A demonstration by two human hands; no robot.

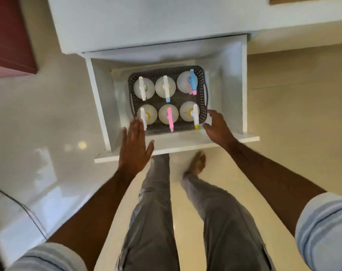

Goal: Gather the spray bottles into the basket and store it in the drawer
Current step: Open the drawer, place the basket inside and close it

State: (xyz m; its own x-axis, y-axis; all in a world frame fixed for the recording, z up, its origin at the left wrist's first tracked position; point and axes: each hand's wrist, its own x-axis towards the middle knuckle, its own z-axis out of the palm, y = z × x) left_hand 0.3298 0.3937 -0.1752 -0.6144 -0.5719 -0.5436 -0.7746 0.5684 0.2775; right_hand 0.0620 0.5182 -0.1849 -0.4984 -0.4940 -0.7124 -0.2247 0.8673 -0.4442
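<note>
The grey basket (203,83) sits inside the pulled-out white drawer (234,90), with the six spray bottles (167,88) standing upright in it in two rows of three. Both hands hang just past its near edge: the left hand (136,145) at the basket's 7 o'clock corner, the right hand (217,127) at its 5 o'clock corner. The basket is dotted plastic with rounded corners and loop handles on its short sides; the bottles are round and milky white, topped with slim spray heads in white, blue, pink and yellow. The drawer is smooth and boxy, the floor (49,124) around it glossy and pale. The left hand is flat with fingers spread, holding nothing. The right hand is loosely cupped, fingertips (211,112) near the basket rim, gripping nothing; whether they touch it is hard to say.
</note>
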